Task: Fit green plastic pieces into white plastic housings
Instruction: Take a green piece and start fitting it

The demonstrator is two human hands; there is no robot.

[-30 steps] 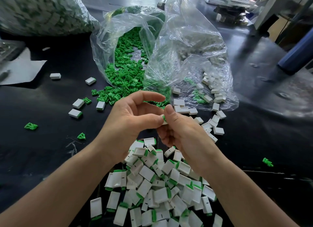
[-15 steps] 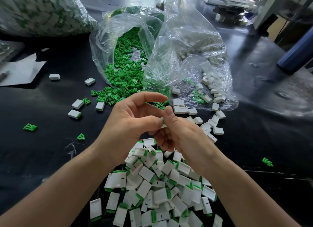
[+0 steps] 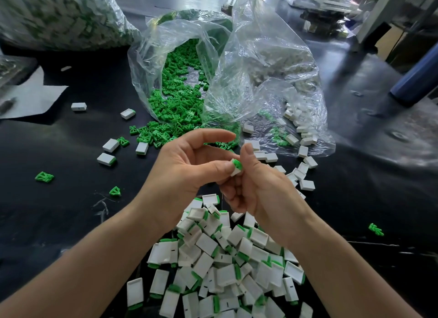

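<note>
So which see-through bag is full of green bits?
The open bag in the middle, with green pieces spilling from its mouth. The bag beside it on the right holds mostly white housings.

A green piece sits partly inserted in a small white housing, held above the table.

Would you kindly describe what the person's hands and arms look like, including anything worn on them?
The left hand and the right hand are bare: no gloves, and no rings show. The left forearm and the right forearm are bare too, with no sleeve, watch or bracelet in view up to the picture's edge. The right thumbnail looks short and unpainted.
</note>
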